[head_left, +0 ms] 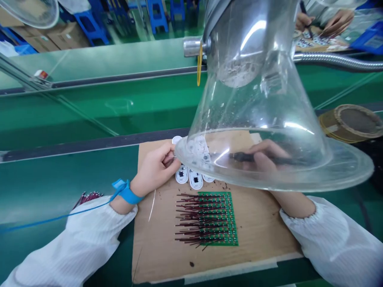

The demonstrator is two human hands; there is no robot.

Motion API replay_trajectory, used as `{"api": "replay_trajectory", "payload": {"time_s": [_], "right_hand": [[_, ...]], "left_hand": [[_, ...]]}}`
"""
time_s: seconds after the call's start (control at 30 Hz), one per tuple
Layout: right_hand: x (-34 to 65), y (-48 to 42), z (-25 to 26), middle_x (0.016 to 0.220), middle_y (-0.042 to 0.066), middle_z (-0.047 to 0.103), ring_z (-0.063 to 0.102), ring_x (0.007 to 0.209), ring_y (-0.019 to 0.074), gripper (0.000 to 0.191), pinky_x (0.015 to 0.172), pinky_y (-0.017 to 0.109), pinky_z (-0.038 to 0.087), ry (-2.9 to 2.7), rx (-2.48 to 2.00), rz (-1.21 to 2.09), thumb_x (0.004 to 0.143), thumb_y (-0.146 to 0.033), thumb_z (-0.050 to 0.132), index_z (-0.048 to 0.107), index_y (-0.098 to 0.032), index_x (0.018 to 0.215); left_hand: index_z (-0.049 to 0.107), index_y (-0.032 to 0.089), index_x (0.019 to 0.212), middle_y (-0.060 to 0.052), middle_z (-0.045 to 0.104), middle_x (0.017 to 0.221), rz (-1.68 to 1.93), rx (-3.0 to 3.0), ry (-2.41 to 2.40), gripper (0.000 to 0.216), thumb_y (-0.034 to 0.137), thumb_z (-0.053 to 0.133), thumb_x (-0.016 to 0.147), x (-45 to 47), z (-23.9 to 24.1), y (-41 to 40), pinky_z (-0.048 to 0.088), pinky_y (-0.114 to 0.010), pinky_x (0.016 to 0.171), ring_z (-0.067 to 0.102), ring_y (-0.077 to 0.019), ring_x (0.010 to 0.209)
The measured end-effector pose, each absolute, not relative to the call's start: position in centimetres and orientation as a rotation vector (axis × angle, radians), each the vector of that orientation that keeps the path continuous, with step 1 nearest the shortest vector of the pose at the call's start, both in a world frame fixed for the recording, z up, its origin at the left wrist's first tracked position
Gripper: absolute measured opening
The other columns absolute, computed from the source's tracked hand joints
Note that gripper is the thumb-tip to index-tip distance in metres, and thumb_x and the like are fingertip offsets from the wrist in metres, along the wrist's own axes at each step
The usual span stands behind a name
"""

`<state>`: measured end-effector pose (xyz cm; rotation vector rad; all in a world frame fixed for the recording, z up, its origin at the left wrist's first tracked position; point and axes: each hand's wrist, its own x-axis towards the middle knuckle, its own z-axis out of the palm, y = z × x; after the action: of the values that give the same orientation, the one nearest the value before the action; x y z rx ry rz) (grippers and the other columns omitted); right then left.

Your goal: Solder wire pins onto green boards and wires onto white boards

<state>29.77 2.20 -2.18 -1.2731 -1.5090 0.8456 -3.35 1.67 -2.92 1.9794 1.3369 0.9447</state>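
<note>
My left hand (157, 165), with a blue wrist strap (130, 195), pinches a thin silvery solder wire (152, 205) beside some small white circuit boards (196, 179). The wire's tail hangs below the palm. Seen through a clear fume hood, my right hand (267, 155) is closed round a dark soldering iron (243, 156), which points left toward the white boards. Glare and the hood's rim blur the iron's tip, so I cannot tell whether it touches one. Nearer me lies a green circuit board (233, 219) with rows of dark red wires (191, 218) sticking out leftward.
The clear hood (257, 107) hangs low over the cardboard sheet (161, 247). A round brown container (350, 123) stands at the right. More dark red wires (88, 197) lie by my left sleeve. Across the bench, another person's hands (338, 24) work.
</note>
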Motion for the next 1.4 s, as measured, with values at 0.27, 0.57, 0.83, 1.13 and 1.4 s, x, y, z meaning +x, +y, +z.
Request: {"api": "replay_trajectory", "payload": {"time_s": [0.27,0.57,0.83,1.13,1.4], "right_hand": [[29.5,2.3,-1.7,0.078,0.001,0.072,0.069,0.062,0.0184,0.026,0.054,0.032,0.058,-1.589,-1.207,0.986,0.09,-0.053,0.076,0.071,-0.028,0.093],[29.5,2.7,-1.6,0.084,0.003,0.072,0.07,0.062,0.0174,0.025,0.052,0.033,0.056,-1.683,-1.18,0.921,0.093,-0.054,0.073,0.072,-0.029,0.091],[29.8,2.6,-2.2,0.084,0.002,0.072,0.069,0.063,0.0174,0.022,0.054,0.032,0.058,-1.571,-1.207,0.952,0.091,-0.05,0.075,0.073,-0.029,0.091],[29.5,2.6,-1.9,0.094,0.003,0.075,0.072,0.082,0.0207,0.021,0.074,0.036,0.063,-1.669,-1.172,0.888,0.093,-0.049,0.074,0.075,-0.029,0.091],[28.9,2.4,-1.0,0.095,0.005,0.077,0.074,0.09,0.0237,0.024,0.086,0.042,0.065,-1.774,-1.213,0.818,0.092,-0.053,0.074,0.075,-0.029,0.09]], "left_hand": [[0.064,0.023,0.096,0.005,0.05,0.063,0.905,2.0,1.364,0.003,0.022,0.064,0.094,-3.4,-2.8,1.6,0.046,-0.028,0.057,0.051,-0.0146,0.058],[0.058,0.021,0.087,0.004,0.053,0.068,0.896,2.06,1.392,0.01,0.022,0.066,0.093,-3.3,-3.3,1.8,0.039,-0.024,0.056,0.05,-0.0119,0.06],[0.064,0.023,0.094,0.004,0.048,0.065,0.938,2.012,1.344,0.002,0.022,0.063,0.095,-3.2,-2.6,1.7,0.04,-0.026,0.055,0.047,-0.014,0.059],[0.066,0.022,0.097,0.003,0.051,0.066,0.96,1.976,1.359,0.005,0.022,0.061,0.096,-3.3,-3.1,1.9,0.047,-0.027,0.061,0.052,-0.0146,0.062],[0.065,0.022,0.095,0.002,0.054,0.068,0.929,2.009,1.358,0.003,0.023,0.062,0.096,-3.2,-2.6,1.8,0.048,-0.028,0.063,0.053,-0.0148,0.063]]}}
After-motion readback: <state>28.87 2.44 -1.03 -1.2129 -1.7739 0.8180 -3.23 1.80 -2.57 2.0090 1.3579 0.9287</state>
